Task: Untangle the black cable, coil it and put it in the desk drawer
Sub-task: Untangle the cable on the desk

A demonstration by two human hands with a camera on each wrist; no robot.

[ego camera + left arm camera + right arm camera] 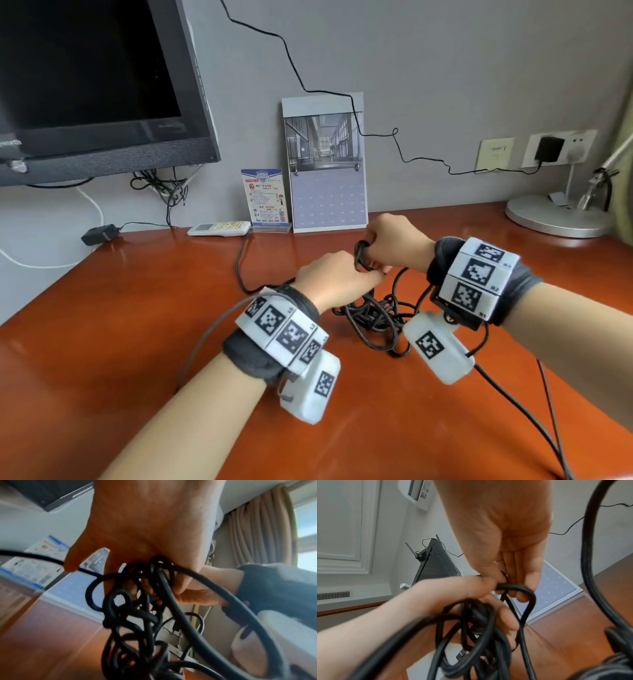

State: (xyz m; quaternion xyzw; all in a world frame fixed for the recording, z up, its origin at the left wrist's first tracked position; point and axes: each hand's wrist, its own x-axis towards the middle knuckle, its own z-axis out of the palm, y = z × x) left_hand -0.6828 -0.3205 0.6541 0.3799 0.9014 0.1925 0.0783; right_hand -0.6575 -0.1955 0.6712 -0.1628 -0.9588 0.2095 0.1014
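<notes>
Head view looks down over the desk [137,342]; both close wrist views share the black cable [137,615].

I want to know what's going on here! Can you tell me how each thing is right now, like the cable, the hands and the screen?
black cable: still tangled, partly lifted off the desk
left hand: gripping the tangle
right hand: fingers hooked through a loop
monitor: screen dark
black adapter: plugged into wall socket
remote control: lying flat on the desk
calendar: standing against the wall
</notes>
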